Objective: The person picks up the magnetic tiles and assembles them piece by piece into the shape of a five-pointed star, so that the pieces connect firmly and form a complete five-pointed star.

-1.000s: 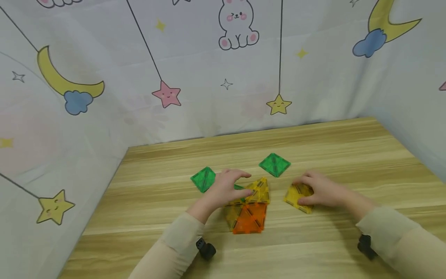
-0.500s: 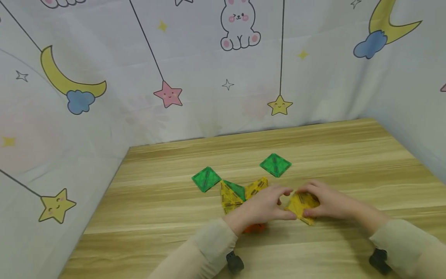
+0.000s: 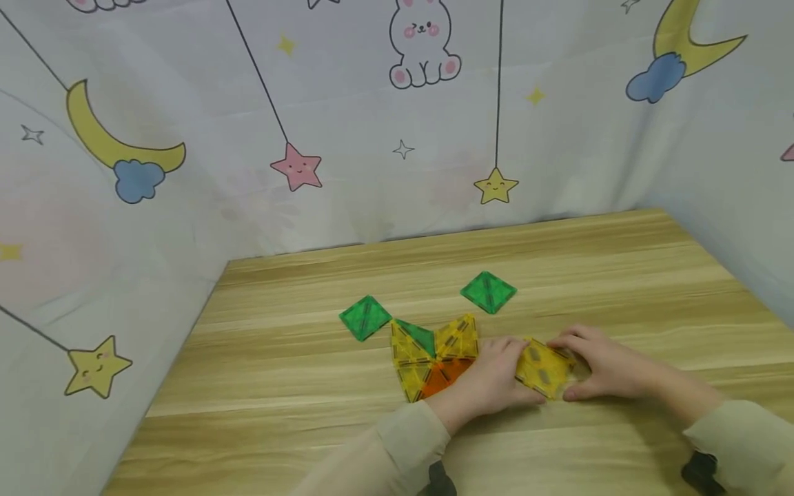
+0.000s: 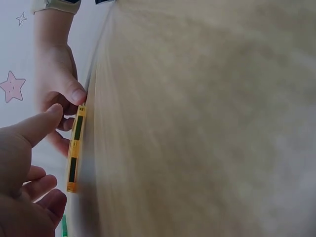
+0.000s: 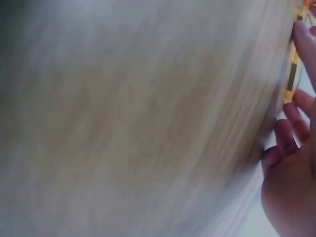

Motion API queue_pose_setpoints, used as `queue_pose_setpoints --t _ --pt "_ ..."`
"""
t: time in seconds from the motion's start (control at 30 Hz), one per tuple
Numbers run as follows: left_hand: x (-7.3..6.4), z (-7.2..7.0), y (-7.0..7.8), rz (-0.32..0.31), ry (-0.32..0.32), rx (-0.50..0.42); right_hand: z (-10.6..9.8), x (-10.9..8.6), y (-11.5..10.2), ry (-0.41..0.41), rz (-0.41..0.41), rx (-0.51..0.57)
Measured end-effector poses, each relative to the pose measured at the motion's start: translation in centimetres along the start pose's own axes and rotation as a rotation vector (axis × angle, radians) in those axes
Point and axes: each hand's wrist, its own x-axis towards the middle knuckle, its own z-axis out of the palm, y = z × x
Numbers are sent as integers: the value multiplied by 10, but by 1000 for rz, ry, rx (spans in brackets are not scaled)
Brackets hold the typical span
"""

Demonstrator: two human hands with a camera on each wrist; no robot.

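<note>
A flat yellow piece of magnetic tiles is between my hands, just right of the larger tile figure. My left hand holds its left side, fingers at the far edge and thumb by the near corner. At its right side, my right hand grips with thumb and fingertips spread apart. Edge-on in the left wrist view, the yellow tile piece runs close along the tabletop. Yellow, green and orange tiles form the figure beside my left hand, which hides its lower right part.
Two green diamonds of paired triangle tiles lie beyond the figure, the left one close to its corner. The wooden table ends at a white printed cloth behind and at the sides. Dark cameras hang under both wrists.
My left hand has moved right, from over the figure to the yellow piece. My right hand has shifted slightly right and nearer, and more of the yellow piece now shows.
</note>
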Motion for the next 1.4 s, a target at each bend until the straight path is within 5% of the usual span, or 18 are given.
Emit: queue_pose_setpoints --t 0.53,0.87,1.1,1.4 --pt "2 7 3 -204 8 50 8 -1 3 123 -46 -19" --pt "4 8 3 -187 1 19 9 -2 0 89 20 32" --pt "2 9 1 -163 45 -95 7 -5 -5 63 80 150" --pt "-2 2 -1 -216 18 -398 7 -1 -14 27 193 464"
